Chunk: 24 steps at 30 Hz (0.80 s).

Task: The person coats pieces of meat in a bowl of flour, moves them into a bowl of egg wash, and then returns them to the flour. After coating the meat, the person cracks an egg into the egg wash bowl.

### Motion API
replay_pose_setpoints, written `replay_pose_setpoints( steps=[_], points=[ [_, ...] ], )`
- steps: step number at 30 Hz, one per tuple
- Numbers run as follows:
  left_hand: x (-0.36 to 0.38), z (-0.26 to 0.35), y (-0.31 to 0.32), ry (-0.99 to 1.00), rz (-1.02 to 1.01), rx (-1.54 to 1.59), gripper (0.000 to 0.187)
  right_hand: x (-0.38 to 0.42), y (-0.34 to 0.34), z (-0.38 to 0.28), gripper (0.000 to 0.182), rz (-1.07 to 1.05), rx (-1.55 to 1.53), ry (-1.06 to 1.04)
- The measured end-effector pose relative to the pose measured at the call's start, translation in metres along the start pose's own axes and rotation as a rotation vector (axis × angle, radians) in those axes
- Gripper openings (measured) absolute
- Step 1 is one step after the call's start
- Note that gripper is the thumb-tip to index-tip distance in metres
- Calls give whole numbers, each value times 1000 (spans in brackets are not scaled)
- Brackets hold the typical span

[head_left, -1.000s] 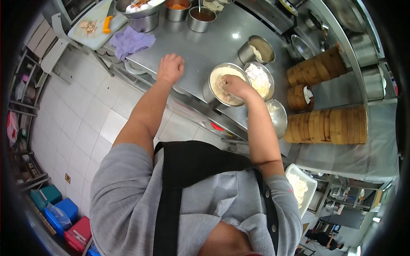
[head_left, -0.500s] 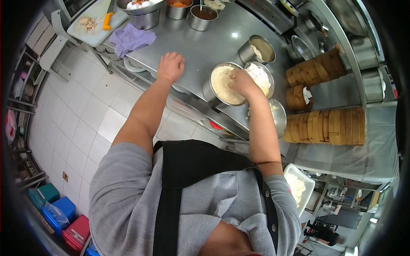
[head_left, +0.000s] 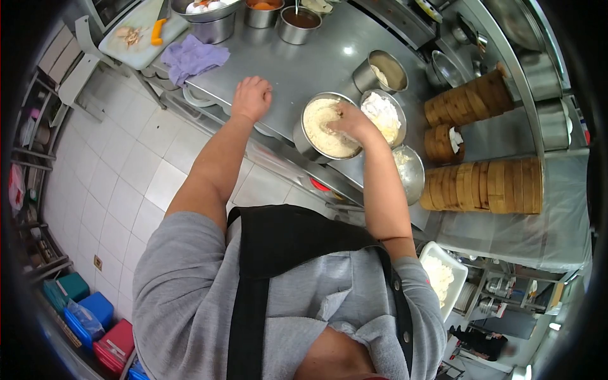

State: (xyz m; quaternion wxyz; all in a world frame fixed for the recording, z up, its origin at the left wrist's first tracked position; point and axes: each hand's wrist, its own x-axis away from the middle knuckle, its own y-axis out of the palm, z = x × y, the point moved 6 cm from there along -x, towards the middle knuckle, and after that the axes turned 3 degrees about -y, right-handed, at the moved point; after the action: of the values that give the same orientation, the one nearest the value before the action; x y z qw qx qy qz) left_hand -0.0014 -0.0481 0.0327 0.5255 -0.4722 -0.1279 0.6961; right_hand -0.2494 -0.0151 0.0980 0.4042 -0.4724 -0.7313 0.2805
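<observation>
My right hand (head_left: pixel 354 123) reaches into a steel pot (head_left: pixel 305 147) of pale, flour-like crumbs (head_left: pixel 321 117). Its thumb and fingers look spread, with the tips partly buried. Around the fingers the crumbs show a hollow. My left hand (head_left: pixel 252 98) rests on the counter near its front edge, fingers curled in, holding nothing visible. Close beside the pot stand a bowl of white powder (head_left: pixel 382 113), a steel bowl (head_left: pixel 411 180) with pale residue, and a deeper steel pot (head_left: pixel 396 69) with some pale stuff inside.
A purple cloth (head_left: pixel 196 58) lies left of my left hand. Behind it are a cutting board (head_left: pixel 130 47) with an orange-handled knife (head_left: pixel 158 31) and a pot of brown sauce (head_left: pixel 300 25). Bamboo steamers (head_left: pixel 484 187) stand at right. A person (head_left: pixel 484 344) is far off at lower right.
The pot has shifted slightly left and my right hand with it. My right fingers have swept through the crumbs, opening a hollow. My left hand has stayed in place on the counter.
</observation>
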Motion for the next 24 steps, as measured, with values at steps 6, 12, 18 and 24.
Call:
replay_pose_setpoints(
  steps=[6, 12, 18, 24],
  points=[
    [0, 1, -1, 8, -5, -9, 6, 31, -38, -35, 57, 248, 111, -106],
    [-1, 2, -2, 11, -9, -13, 6, 35, 1, -47, 51, 267, 454, -180],
    [1, 0, 0, 29, 11, 6, 6, 65, -33, -63, 37, 255, -78, -271],
    [2, 3, 0, -5, -50, -61, 7, 17, 13, -22, 20, -30, -11, -190]
  ],
)
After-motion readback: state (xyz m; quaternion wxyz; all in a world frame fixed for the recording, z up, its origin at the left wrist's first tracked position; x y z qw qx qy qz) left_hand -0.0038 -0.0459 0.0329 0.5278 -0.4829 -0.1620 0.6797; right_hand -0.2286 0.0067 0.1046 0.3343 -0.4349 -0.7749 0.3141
